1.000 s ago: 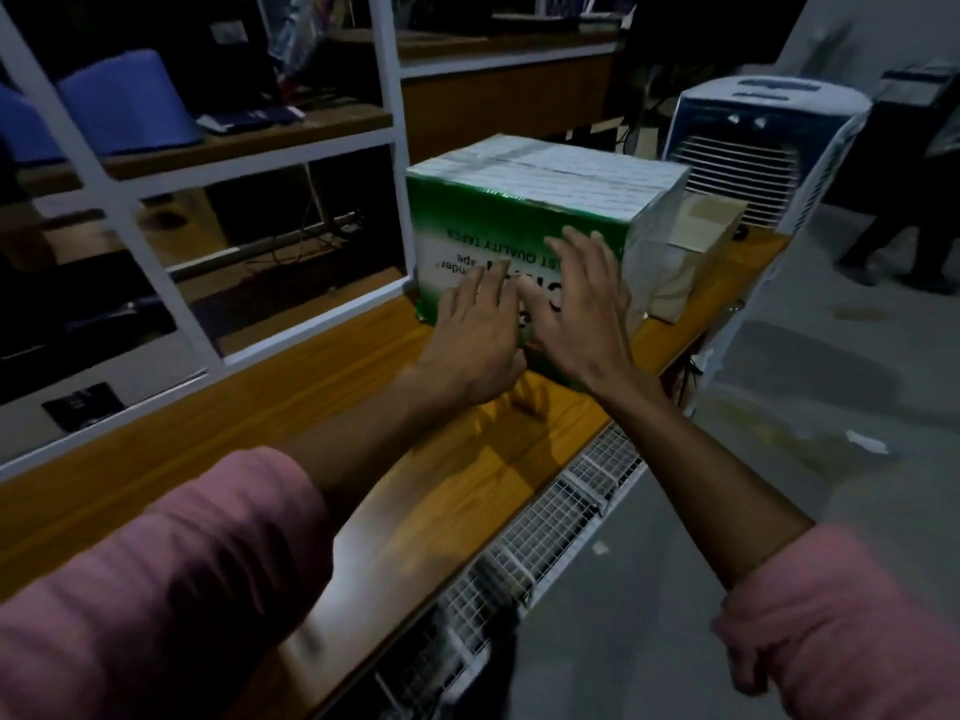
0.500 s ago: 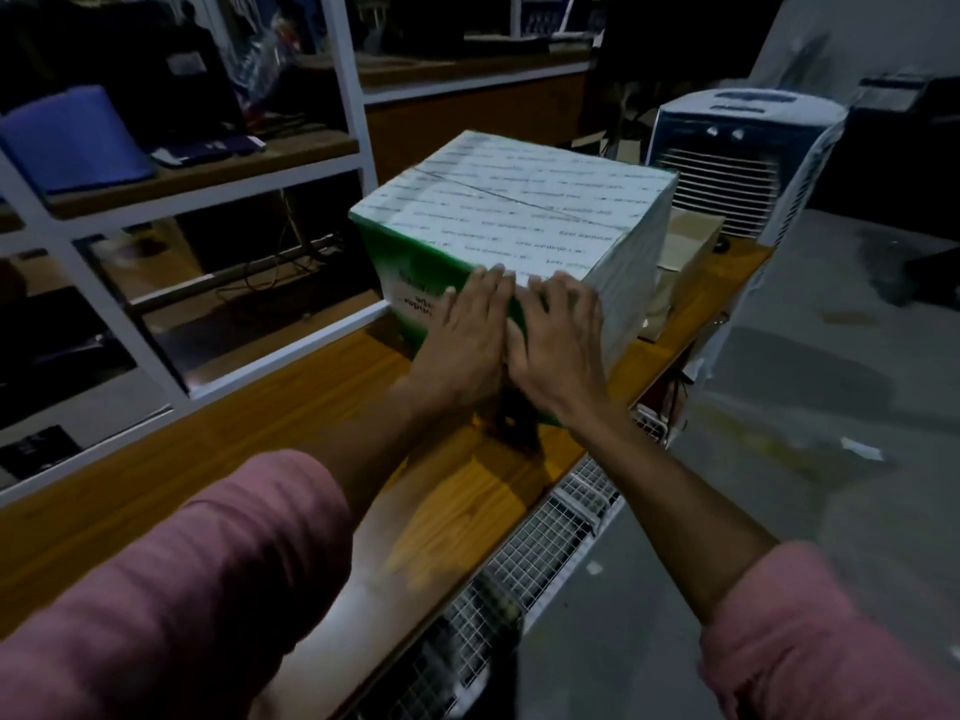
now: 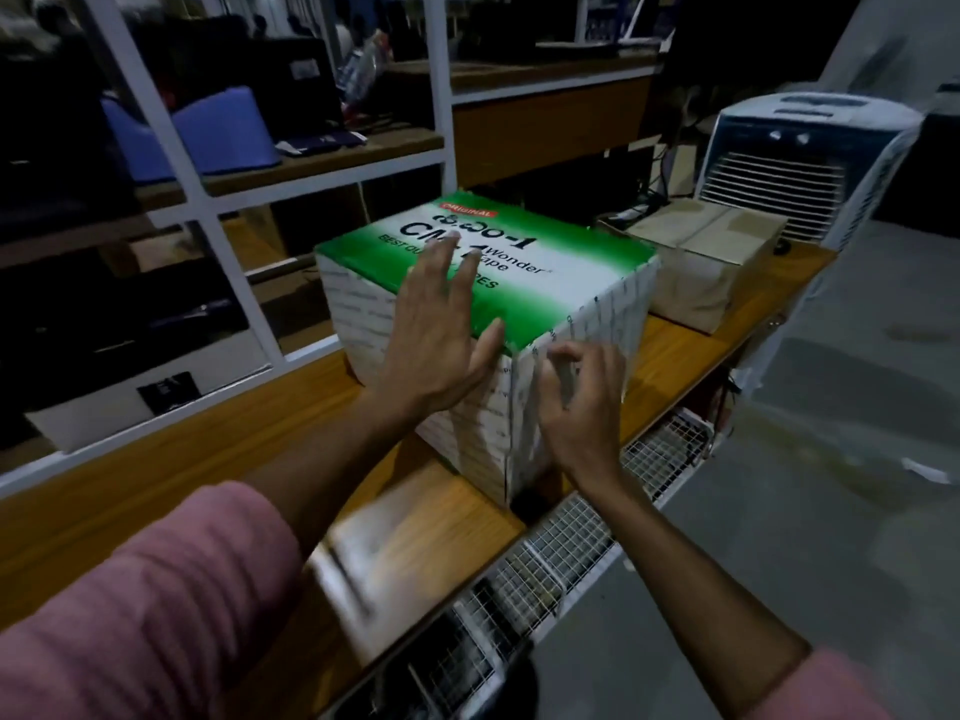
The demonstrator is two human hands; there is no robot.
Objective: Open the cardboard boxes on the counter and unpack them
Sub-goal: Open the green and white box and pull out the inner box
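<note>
A large green-and-white printed cardboard box [image 3: 545, 283] stands on the wooden counter [image 3: 156, 459], its green printed face up and one corner towards me. My left hand [image 3: 431, 335] lies flat with spread fingers over the box's near top edge. My right hand [image 3: 582, 407] is at the box's right side face, fingers curled against the taped surface and holding nothing. A smaller plain brown cardboard box [image 3: 706, 262], taped along its top, sits on the counter just behind the big one.
A white window frame [image 3: 208, 236] runs along the counter's left side with shelves behind it. A white air cooler [image 3: 795, 163] stands past the counter's far end. A wire mesh rack [image 3: 561, 553] hangs below the counter's front edge; grey floor lies to the right.
The big box has been tipped over and turned: the green printed face that faced me is now on top. My left hand moved onto the top, my right hand to the side.
</note>
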